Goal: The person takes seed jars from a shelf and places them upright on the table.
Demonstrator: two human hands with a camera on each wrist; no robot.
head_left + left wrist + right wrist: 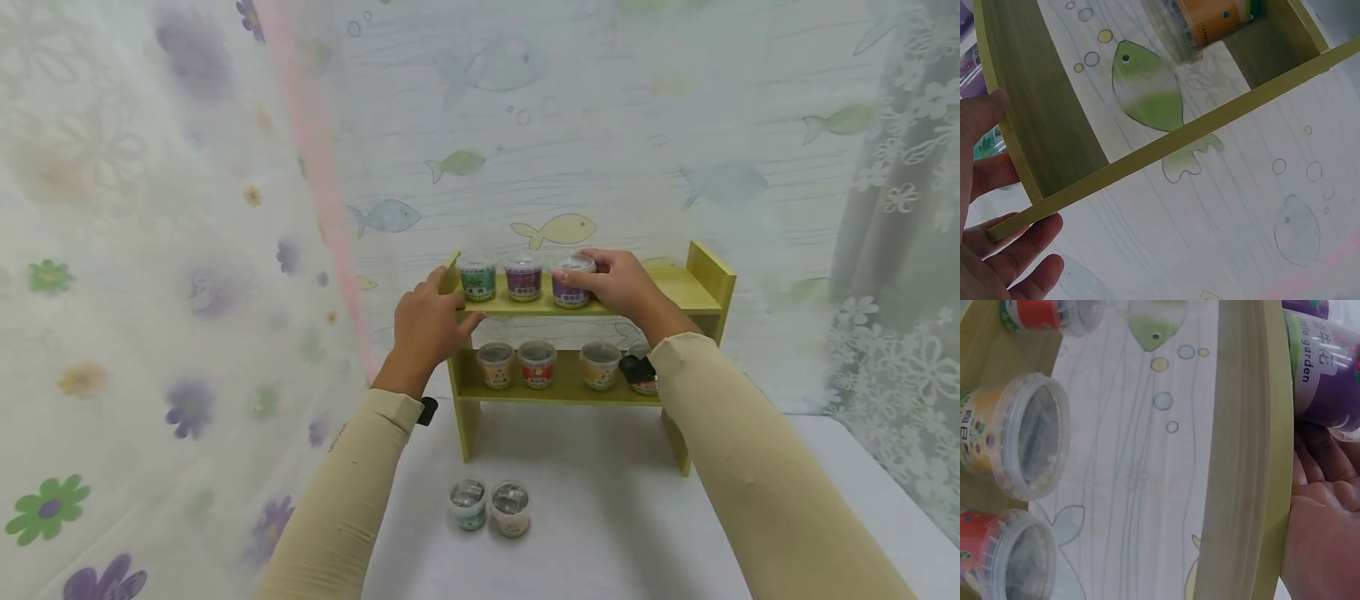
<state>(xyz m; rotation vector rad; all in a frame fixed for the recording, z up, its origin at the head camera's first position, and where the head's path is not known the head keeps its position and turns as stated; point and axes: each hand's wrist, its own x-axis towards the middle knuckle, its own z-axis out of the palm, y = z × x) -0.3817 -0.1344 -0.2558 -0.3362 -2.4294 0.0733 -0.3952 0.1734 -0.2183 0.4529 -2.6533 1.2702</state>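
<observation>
While fish-printed curtain (630,125) hangs behind and flower-printed curtain (150,300) at left, white table (592,533) bears yellow-green two-tier shelf (678,290). Left hand (429,321) grips shelf's left end. Right hand (622,283) holds purple cup (570,294) on top tier, beside second purple cup (523,283) and green cup (480,284). Lower-tier cups (537,368): four. Tabletop cups (512,522): two, near each other.

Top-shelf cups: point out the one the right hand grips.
The rightmost purple cup, in the right hand; the other purple cup and the teal cup stand to its left.
</observation>
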